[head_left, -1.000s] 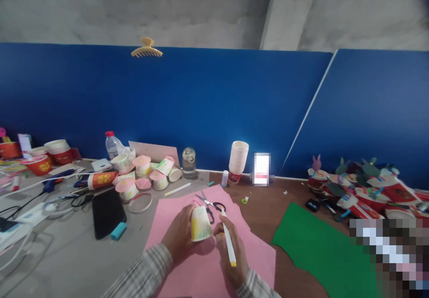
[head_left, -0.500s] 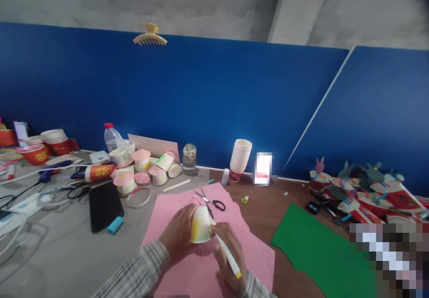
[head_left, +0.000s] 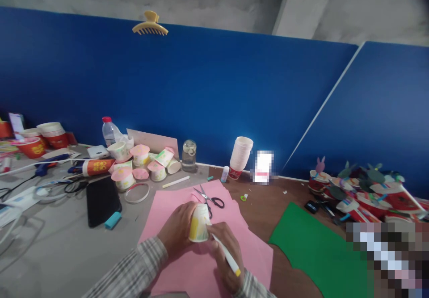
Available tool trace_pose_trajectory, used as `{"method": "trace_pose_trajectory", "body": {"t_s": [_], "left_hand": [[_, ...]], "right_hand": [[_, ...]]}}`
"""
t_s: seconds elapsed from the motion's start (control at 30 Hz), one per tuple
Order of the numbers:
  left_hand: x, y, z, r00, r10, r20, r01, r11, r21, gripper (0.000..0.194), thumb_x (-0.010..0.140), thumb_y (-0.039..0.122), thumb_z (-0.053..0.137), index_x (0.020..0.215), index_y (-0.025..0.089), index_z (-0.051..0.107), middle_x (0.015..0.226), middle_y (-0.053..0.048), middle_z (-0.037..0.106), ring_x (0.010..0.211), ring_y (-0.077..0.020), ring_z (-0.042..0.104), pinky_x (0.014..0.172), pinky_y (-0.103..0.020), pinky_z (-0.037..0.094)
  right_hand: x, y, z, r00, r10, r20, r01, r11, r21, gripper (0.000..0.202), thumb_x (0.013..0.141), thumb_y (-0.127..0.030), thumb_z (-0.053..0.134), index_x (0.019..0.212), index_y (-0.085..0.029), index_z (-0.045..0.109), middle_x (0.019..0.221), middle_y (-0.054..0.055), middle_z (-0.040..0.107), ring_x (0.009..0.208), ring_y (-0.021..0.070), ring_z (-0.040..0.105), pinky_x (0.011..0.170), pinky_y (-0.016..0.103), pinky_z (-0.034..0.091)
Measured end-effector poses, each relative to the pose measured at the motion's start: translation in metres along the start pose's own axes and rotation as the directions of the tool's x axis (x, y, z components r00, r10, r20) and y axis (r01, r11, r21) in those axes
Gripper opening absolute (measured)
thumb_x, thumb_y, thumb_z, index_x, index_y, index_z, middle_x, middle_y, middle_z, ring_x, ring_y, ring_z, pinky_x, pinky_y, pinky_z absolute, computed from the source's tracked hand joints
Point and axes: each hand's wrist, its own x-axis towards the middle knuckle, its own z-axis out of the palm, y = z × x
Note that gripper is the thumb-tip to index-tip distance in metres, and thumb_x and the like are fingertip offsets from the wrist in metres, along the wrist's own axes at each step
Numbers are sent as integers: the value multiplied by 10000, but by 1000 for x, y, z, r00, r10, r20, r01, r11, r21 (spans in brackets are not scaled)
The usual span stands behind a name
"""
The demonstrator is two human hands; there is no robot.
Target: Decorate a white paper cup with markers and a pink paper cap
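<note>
A white paper cup [head_left: 200, 224] with yellow and green marks is gripped by my left hand [head_left: 178, 227] from its left side, above pink sheets [head_left: 254, 249]. My right hand [head_left: 228, 251] is closed round a white marker [head_left: 227, 255] with a yellow end, its fingers against the cup's right side. The marker's tip is hidden by the fingers. Just beyond the cup lie black-handled scissors [head_left: 212, 199] with their blades apart, partly behind the cup.
Decorated cups [head_left: 157, 171], a glass jar [head_left: 189, 157] and a black phone [head_left: 103, 201] are at the left. Stacked cups [head_left: 241, 155] and a glue stick [head_left: 225, 174] stand behind the sheets. Green felt [head_left: 318, 249] and a pile of cup crafts [head_left: 372, 195] lie right.
The cup is tipped differently, with more of its side showing. Both hands stay on their objects, and the whole view has shifted slightly.
</note>
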Motion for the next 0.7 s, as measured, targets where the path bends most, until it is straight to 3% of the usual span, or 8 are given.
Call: {"method": "trace_pose_trajectory", "body": {"t_s": [0.2, 0.37, 0.53, 0.7], "left_hand": [[-2, -1, 1, 999, 45, -29, -44, 998, 34, 679, 623, 418, 701, 1179, 224, 362, 1106, -95, 549, 986, -281, 543, 839, -408, 497], [-1, 1, -2, 998, 62, -11, -61, 997, 36, 657, 640, 447, 687, 1166, 216, 367, 1085, -93, 552, 984, -271, 537, 848, -400, 485], [2, 3, -3, 999, -42, 23, 44, 997, -68, 596, 629, 447, 697, 1111, 243, 412, 1011, -59, 567, 907, -258, 561, 803, -396, 494], [1, 2, -3, 987, -154, -48, 141, 970, -197, 687, 582, 427, 739, 1139, 238, 385, 1045, -65, 548, 934, -271, 542, 812, -409, 483]], "right_hand": [[1, -2, 0, 1000, 7, 8, -6, 1000, -8, 289, 861, -416, 427, 1047, -324, 628, 751, 34, 642, 635, 229, 622, 540, 309, 527], [-1, 0, 0, 1000, 1, 7, -1, 1000, 0, 266, 862, -371, 451, 1033, -293, 639, 744, 38, 638, 629, 228, 616, 541, 308, 519], [-2, 3, 1, 998, 24, -59, -25, 999, -31, 260, 846, -375, 466, 1005, -271, 644, 751, 31, 628, 659, 232, 614, 574, 314, 519], [-6, 13, 6, 958, 216, -190, -216, 976, 24, 325, 828, -410, 470, 1089, -259, 591, 794, 23, 619, 671, 228, 608, 563, 322, 524]]}}
